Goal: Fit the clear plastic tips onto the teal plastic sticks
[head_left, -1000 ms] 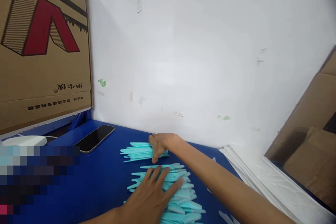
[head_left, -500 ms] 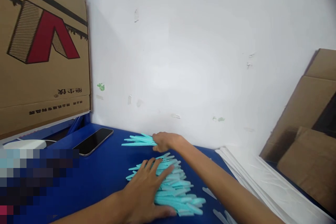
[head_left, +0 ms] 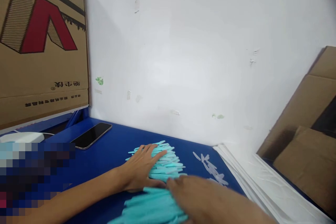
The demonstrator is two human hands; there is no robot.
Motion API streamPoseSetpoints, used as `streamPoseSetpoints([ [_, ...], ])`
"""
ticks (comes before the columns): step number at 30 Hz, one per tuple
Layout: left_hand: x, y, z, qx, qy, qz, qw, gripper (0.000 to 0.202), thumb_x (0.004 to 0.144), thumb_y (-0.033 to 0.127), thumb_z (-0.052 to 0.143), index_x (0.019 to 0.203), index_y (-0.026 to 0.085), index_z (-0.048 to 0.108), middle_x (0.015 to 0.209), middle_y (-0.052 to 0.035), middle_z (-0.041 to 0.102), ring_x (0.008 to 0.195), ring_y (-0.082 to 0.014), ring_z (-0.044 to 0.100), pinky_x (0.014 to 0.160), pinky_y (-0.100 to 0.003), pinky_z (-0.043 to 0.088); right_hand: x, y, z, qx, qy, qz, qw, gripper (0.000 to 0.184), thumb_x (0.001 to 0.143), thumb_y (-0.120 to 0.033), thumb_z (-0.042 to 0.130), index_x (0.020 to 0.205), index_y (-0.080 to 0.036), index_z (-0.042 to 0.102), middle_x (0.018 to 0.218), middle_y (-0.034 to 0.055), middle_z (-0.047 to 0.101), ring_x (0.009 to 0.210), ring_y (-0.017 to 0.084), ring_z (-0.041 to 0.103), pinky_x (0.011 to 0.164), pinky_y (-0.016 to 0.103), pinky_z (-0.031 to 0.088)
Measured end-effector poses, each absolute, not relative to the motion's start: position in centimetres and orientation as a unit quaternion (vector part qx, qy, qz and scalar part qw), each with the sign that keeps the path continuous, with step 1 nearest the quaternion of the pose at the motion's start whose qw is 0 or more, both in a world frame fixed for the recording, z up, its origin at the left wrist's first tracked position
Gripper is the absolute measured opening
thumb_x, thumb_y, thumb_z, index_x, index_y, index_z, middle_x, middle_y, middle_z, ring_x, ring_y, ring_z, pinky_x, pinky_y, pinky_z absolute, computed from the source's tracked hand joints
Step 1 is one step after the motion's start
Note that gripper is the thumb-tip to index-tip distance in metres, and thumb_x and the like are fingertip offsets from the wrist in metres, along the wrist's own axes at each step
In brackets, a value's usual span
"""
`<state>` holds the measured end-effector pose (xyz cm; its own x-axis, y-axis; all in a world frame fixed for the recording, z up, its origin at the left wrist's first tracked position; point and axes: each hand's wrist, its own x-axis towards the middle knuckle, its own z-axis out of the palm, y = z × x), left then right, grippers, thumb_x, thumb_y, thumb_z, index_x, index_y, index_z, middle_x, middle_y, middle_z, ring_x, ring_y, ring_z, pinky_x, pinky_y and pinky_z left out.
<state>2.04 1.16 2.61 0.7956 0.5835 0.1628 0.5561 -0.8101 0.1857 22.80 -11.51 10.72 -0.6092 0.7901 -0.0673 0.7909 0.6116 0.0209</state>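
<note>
- Hidden or unclear: the right hand (head_left: pixel 199 196), at the lower centre of the frame, is motion-blurred and cut off by the bottom edge. It lies over the right end of a near bundle (head_left: pixel 152 206) of teal strips, but I cannot tell whether it grips them or only rests there. A pixelated patch (head_left: pixel 34 175) masks the lower left.
- The left hand (head_left: pixel 143 169) lies palm down, fingers spread flat, pressing on the teal strips (head_left: pixel 169 164) heaped at the centre of the blue counter (head_left: pixel 110 148).
- Materials and shapes: the strips are thin, flat and narrow with tapered ends, matt teal, loosely fanned. The counter is smooth.
- Axis: the heaped strips run roughly left to right across the frame. The near bundle slants from lower left up towards the right hand.
- Surroundings: a dark glossy phone (head_left: pixel 90 135) lies left of the heap, well apart. A few pale strips (head_left: pixel 210 168) lie scattered just right of it. Ribbed white sheets (head_left: pixel 265 182) are stacked at the right, and a printed cardboard box (head_left: pixel 39 49) stands at the upper left.
</note>
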Motion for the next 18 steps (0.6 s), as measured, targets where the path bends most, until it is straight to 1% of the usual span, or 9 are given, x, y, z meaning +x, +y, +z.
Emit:
streamPoseSetpoints([
  [1,2.2,1.1,2.5,0.946,0.304,0.091,0.068,0.098,0.085,0.082,0.055,0.163,0.032,0.024,0.166,-0.0187,0.028,0.151,-0.0476,0.025,0.118,-0.071,0.025,22.5,-11.9,9.1,0.409,0.91,0.026,0.056,0.031,0.088,-0.008,0.058,0.116,-0.015,0.068,0.093,0.0105,0.079,0.075,0.025,0.075,0.063,0.032,0.053],
  [3,2.4,1.2,2.6,0.949,0.298,0.08,0.066,0.1,0.084,0.085,0.051,0.164,0.033,0.02,0.169,-0.0188,0.02,0.153,-0.0483,0.017,0.118,-0.072,0.021,21.9,-11.9,6.2,0.391,0.916,0.071,0.054,0.035,0.089,-0.009,0.057,0.123,-0.005,0.065,0.095,0.0167,0.079,0.081,0.03,0.076,0.066,0.036,0.055],
  [4,2.5,1.2,2.8,0.952,0.291,0.074,0.059,0.1,0.085,0.086,0.049,0.164,0.032,0.019,0.17,-0.0186,0.018,0.154,-0.0489,0.013,0.119,-0.072,0.02,21.7,-11.6,5.1,0.405,0.91,0.087,0.038,0.04,0.089,-0.009,0.056,0.128,-0.002,0.062,0.1,0.0195,0.078,0.086,0.032,0.076,0.067,0.037,0.056],
  [6,2.6,1.3,3.4,0.958,0.278,0.063,0.037,0.097,0.088,0.085,0.044,0.164,0.031,0.019,0.17,-0.0195,0.016,0.154,-0.0499,0.008,0.119,-0.073,0.017,21.3,-10.9,3.4,0.431,0.898,0.093,0.013,0.046,0.086,-0.011,0.059,0.13,-0.001,0.059,0.1,0.0215,0.077,0.083,0.033,0.075,0.062,0.039,0.056],
  [8,2.3,1.4,4.1,0.961,0.268,0.068,0.019,0.09,0.093,0.081,0.04,0.164,0.03,0.021,0.169,-0.0197,0.016,0.154,-0.0495,0.006,0.119,-0.074,0.016,21.1,-10.2,2.4,0.456,0.885,0.091,-0.009,0.048,0.084,-0.013,0.061,0.131,-0.005,0.059,0.098,0.0203,0.076,0.082,0.033,0.074,0.061,0.039,0.055],
  [11,1.1,0.6,5.1,0.958,0.263,0.111,0.017,0.071,0.103,0.067,0.038,0.163,0.032,0.024,0.169,-0.0147,0.023,0.155,-0.044,0.013,0.121,-0.069,0.019,20.9,-9.6,1.5,0.47,0.877,0.099,-0.024,0.042,0.085,-0.015,0.06,0.127,-0.013,0.06,0.097,0.0172,0.073,0.083,0.031,0.071,0.061,0.037,0.053],
  [14,-0.7,-1.6,5.8,0.94,0.282,0.189,0.027,0.049,0.108,0.05,0.037,0.153,0.033,0.045,0.161,-0.0074,0.042,0.152,-0.0377,0.029,0.122,-0.061,0.028,20.9,-9.6,0.8,0.467,0.875,0.123,-0.021,0.037,0.088,-0.018,0.058,0.125,-0.016,0.059,0.096,0.0145,0.071,0.082,0.029,0.069,0.06,0.035,0.052],
  [16,-1.9,-3.6,5.5,0.94,0.268,0.211,0.029,0.046,0.106,0.048,0.044,0.151,0.035,0.048,0.156,-0.0052,0.048,0.146,-0.0333,0.041,0.118,-0.051,0.04,21.0,-9.7,0.4,0.463,0.874,0.143,-0.023,0.034,0.091,-0.02,0.057,0.125,-0.017,0.059,0.095,0.013,0.07,0.08,0.027,0.067,0.06,0.034,0.051],
  [18,-2.7,-5.4,4.3,0.95,0.24,0.199,-0.002,0.055,0.103,0.054,0.051,0.155,0.039,0.041,0.155,-0.0037,0.05,0.14,-0.0308,0.048,0.115,-0.045,0.045,21.0,-10.0,0.0,0.454,0.876,0.16,-0.034,0.03,0.094,-0.021,0.056,0.124,-0.017,0.059,0.097,0.0122,0.069,0.081,0.026,0.067,0.06,0.033,0.051],
])
